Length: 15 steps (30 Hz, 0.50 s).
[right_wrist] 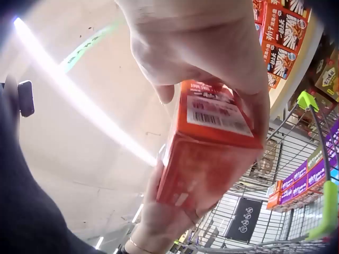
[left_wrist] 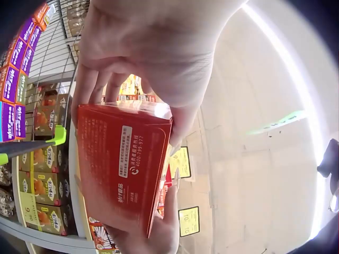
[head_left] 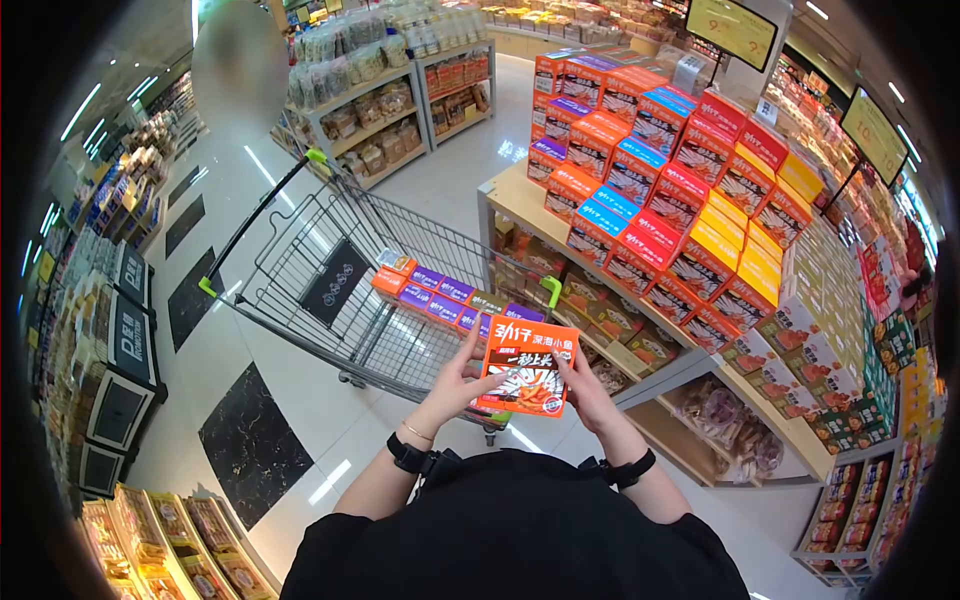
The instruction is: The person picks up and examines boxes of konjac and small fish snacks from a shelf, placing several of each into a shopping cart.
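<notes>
Both hands hold a red-orange box [head_left: 526, 368] in front of the body. My left hand [head_left: 455, 385] grips its left side, thumb across the front; my right hand [head_left: 590, 392] grips the right side. In the left wrist view the box's printed red back [left_wrist: 124, 169] lies under the left hand [left_wrist: 148, 53]. The right wrist view shows the right hand [right_wrist: 204, 47] over the box's end with a barcode label [right_wrist: 217, 115].
A shopping cart [head_left: 335, 275] stands ahead with purple and orange boxes [head_left: 440, 290] inside. Right of it is a display of stacked red, blue and yellow boxes [head_left: 650, 200]. Shelves [head_left: 365, 110] stand beyond the cart, more shelving [head_left: 125, 330] at the left.
</notes>
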{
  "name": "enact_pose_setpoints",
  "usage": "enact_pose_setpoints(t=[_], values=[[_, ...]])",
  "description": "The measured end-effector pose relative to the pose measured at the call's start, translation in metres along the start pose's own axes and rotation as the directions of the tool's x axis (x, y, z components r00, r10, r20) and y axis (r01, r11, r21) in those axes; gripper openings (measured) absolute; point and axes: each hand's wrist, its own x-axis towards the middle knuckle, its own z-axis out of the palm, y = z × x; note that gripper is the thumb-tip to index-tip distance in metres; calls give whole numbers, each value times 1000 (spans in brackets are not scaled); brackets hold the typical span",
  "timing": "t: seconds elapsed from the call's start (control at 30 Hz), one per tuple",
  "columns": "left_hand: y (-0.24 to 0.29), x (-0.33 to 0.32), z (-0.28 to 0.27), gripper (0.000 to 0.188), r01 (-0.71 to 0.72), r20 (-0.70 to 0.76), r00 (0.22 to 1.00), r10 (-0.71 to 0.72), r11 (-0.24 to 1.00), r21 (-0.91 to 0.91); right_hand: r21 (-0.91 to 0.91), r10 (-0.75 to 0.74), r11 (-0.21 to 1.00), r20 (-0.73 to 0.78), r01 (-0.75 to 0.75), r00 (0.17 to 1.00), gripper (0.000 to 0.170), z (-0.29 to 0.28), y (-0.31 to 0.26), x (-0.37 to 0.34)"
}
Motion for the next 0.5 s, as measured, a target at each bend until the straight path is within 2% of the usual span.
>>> enact_pose_setpoints(t=[0.07,0.1,0.17,0.2,0.23,0.27,0.3,0.33,0.37,0.43,0.47,0.5], values=[[-1,2,29,89,8,-25,1000,-8,1000,-25,39,-109,994,61,106,992,79,-25,11,-7],[-4,3,45,89,8,-20,1000,-9,1000,-25,40,-110,993,57,108,992,79,-37,13,-14],[-13,9,81,82,-27,15,1000,26,999,30,-12,-264,964,20,265,964,73,-68,16,-29],[-3,10,105,70,-102,42,994,100,994,50,-66,-268,962,-54,264,962,64,-82,13,-37],[-6,11,120,70,-100,57,994,97,994,47,-67,-270,962,-69,265,960,64,-101,9,-51],[-9,9,131,65,-34,129,991,36,999,-17,170,-165,969,-99,181,981,60,-120,2,-67],[-7,10,145,61,35,206,978,-19,997,-73,401,-64,911,-103,100,993,56,-138,-5,-82],[-5,12,162,60,-48,278,959,60,997,-53,474,-40,877,-88,77,995,52,-159,-5,-92],[0,14,177,60,-51,293,954,65,997,-54,474,-49,876,-102,92,994,52,-178,-5,-103],[13,15,204,65,61,350,936,17,976,-210,789,-38,609,139,-88,990,51,-215,2,-124],[17,15,218,71,93,312,950,-23,973,-211,866,56,469,169,-175,984,62,-241,22,-120],[17,16,228,71,94,317,948,-22,972,-214,802,-97,538,365,-260,926,63,-244,12,-133]])
